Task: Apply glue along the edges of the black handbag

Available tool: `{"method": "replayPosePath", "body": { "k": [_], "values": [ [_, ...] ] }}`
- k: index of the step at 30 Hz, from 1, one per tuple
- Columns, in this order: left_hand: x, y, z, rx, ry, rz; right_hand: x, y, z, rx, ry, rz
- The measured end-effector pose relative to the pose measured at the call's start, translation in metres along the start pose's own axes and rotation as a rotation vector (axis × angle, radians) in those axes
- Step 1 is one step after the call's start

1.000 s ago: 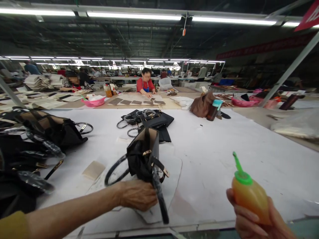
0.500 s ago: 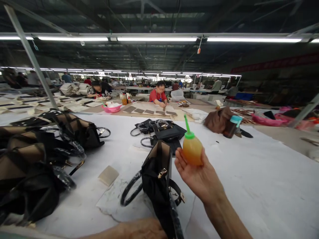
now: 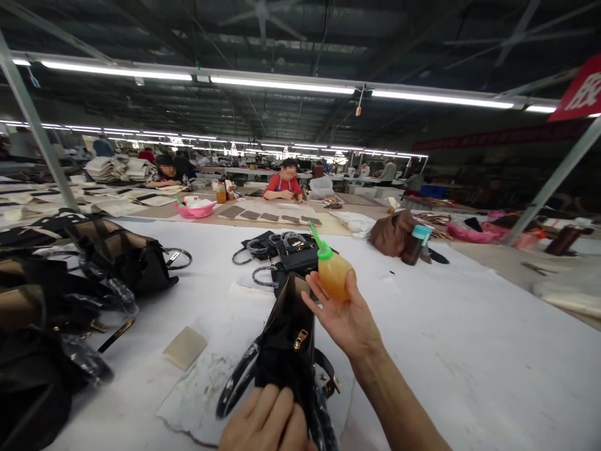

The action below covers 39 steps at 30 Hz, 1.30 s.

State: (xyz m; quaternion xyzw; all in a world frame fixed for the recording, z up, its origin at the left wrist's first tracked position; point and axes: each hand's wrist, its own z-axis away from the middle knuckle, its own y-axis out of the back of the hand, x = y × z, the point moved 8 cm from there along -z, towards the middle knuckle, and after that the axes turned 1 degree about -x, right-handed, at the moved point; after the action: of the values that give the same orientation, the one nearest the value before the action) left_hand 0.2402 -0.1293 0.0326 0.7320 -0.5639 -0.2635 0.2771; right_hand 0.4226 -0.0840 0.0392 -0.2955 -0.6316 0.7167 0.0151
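A black handbag (image 3: 286,344) with gold clasps stands upright on a stained white sheet in front of me. My left hand (image 3: 267,423) grips its near side at the bottom edge of the view, fingers curled on the leather. My right hand (image 3: 340,316) holds an orange squeeze bottle (image 3: 334,274) with a green cap and nozzle (image 3: 315,239), palm up, just above the bag's open top. The nozzle tilts up and to the left.
Several black and brown handbags (image 3: 117,254) are piled on the left of the white table (image 3: 469,351). More black bags (image 3: 293,250) lie behind, with a brown bag (image 3: 392,232) and a dark bottle (image 3: 416,244) to the right. A beige pad (image 3: 185,346) lies left. Other people work at far tables.
My right hand brought the orange bottle from the lower right up and over the bag, then slightly left. My left hand shifted along the bag's near side; the view tilted up.
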Motion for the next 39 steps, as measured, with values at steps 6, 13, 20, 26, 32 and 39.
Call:
{"method": "replayPosePath", "body": {
  "k": [6, 13, 20, 26, 32, 39],
  "values": [
    [-0.014, -0.025, -0.065, -0.185, 0.176, 0.043, -0.002, -0.007, 0.004, -0.027, 0.053, 0.062],
    [-0.026, -0.064, -0.052, -0.381, 0.258, 0.079, -0.011, -0.009, 0.011, -0.027, 0.096, 0.124],
    [-0.046, -0.051, -0.064, -0.608, 0.13, 0.141, -0.025, -0.013, 0.02, -0.019, 0.088, 0.132],
    [-0.056, -0.009, -0.075, -0.606, -0.082, 0.297, -0.029, -0.02, 0.044, 0.012, 0.035, 0.101],
    [-0.071, 0.002, -0.056, -0.591, -0.127, 0.378, -0.016, -0.016, 0.064, 0.12, -0.02, 0.097],
    [-0.107, -0.004, -0.028, -0.481, 0.249, 0.612, -0.014, -0.011, 0.055, 0.128, -0.007, 0.13]
  ]
}}
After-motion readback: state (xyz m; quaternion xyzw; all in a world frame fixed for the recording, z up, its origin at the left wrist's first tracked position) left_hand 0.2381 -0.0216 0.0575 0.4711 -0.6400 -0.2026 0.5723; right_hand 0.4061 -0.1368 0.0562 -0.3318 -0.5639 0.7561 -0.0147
